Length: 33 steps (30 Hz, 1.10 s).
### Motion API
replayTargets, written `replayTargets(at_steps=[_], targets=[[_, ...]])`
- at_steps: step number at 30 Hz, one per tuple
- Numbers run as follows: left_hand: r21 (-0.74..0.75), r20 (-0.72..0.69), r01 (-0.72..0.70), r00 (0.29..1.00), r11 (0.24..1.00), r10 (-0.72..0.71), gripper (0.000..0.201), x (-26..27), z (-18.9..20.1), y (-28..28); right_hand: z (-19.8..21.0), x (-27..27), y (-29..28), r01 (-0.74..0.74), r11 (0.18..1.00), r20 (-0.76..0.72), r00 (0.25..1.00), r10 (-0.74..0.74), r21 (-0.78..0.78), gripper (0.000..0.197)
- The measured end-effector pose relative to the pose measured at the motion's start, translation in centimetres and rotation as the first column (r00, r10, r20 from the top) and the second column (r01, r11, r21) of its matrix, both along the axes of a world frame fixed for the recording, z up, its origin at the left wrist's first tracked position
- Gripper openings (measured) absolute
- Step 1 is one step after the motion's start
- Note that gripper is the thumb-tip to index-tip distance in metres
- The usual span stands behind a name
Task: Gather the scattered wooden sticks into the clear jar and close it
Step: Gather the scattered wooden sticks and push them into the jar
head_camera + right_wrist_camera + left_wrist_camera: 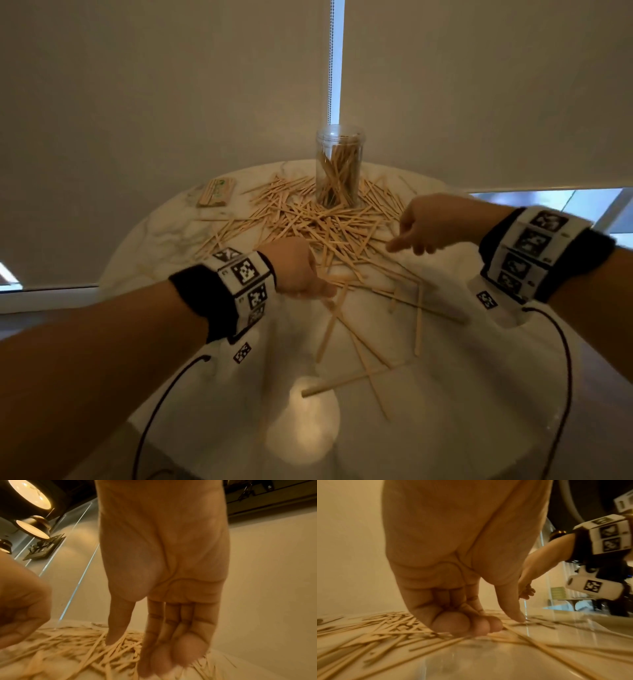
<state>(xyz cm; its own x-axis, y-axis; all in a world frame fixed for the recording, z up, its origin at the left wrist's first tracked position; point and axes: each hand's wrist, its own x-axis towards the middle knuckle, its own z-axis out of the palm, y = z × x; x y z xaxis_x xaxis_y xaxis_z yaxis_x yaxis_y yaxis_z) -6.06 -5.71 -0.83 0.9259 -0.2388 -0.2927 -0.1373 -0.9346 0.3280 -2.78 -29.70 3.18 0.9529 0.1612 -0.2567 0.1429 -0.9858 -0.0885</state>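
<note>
open jar (pixel 339 164) part-filled with sticks (pixel 337 178); both hands curl onto loose sticks.

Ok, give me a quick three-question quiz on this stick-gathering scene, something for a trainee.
1. True or false: the clear jar lies on its side.
2. Where does the jar stand relative to the scattered wooden sticks? A) in front of them, nearest the person; B) at their far side; C) well off to the right of them.
3. Fill in: the jar has no lid on and already holds some ___.

Key: 1 false, it stands upright; 2 B; 3 sticks.
</note>
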Motion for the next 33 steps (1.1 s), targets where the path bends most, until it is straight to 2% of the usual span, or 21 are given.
replayTargets(at_steps=[3,5,8,10,12,15,18,22,24,26,28,31,33], targets=[[0.139,0.021,0.026,0.999,0.990,-0.029,0.066,-2.9,-0.7,-1.9,-1.4,-3.5,-0.5,0.124,0.989,-0.090,0.987,-0.130,-0.077,0.082],[0.229,0.066,0.026,0.997,0.973,-0.042,0.072,-4.0,-1.1,-3.1,-2.1,-5.6,-0.3,0.141,0.983,-0.119,0.981,-0.154,-0.115,0.084],[0.309,0.075,0.066,0.993,0.949,-0.093,0.071,-4.8,-1.3,-4.3,-3.3,-7.4,0.7,0.110,0.988,-0.061,0.991,-0.117,-0.107,0.070],[0.301,0.053,0.093,0.992,0.949,-0.114,0.061,-4.9,-1.1,-4.6,-3.8,-7.6,1.4,0.091,0.993,-0.035,0.995,-0.094,-0.081,0.056],[0.293,0.065,0.113,0.988,0.949,-0.138,0.047,-4.9,-0.8,-4.8,-3.8,-7.8,1.6,0.108,0.994,-0.084,0.990,-0.110,-0.022,0.041],[0.335,0.079,0.129,0.983,0.933,-0.164,0.039,-4.9,-0.4,-4.9,-3.6,-8.2,1.6,0.125,0.992,-0.137,0.983,-0.119,0.035,0.025],[0.353,0.078,0.127,0.983,0.927,-0.164,0.036,-5.1,-0.4,-5.1,-3.7,-8.9,1.8,0.116,0.993,-0.117,0.986,-0.117,-0.014,0.017],[0.354,0.077,0.138,0.981,0.925,-0.176,0.031,-5.1,-0.8,-5.2,-3.6,-10.0,2.0,0.050,0.992,-0.040,0.998,-0.055,-0.112,0.019],[0.352,0.062,0.147,0.982,0.924,-0.179,0.026,-5.2,-0.6,-5.2,-3.6,-10.2,1.8,0.051,0.993,-0.027,0.998,-0.054,-0.109,0.017],[0.328,0.031,0.155,0.984,0.932,-0.175,0.027,-5.1,-0.2,-5.0,-3.6,-9.9,1.2,0.109,0.993,-0.052,0.992,-0.112,-0.044,0.021],[0.244,-0.001,0.138,0.990,0.960,-0.142,0.033,-4.7,0.0,-4.3,-3.5,-9.5,0.5,0.205,0.973,-0.099,0.976,-0.195,0.106,0.026],[-0.063,-0.055,0.012,0.998,0.998,-0.016,0.032,-3.6,0.1,-3.4,-2.6,-9.5,-0.2,0.291,0.871,-0.103,0.956,-0.273,0.395,0.024],[-0.266,-0.035,-0.083,0.996,0.960,0.076,0.030,-3.2,0.4,-3.4,-2.0,-9.6,-0.1,0.267,0.809,-0.062,0.959,-0.276,0.524,0.022]])
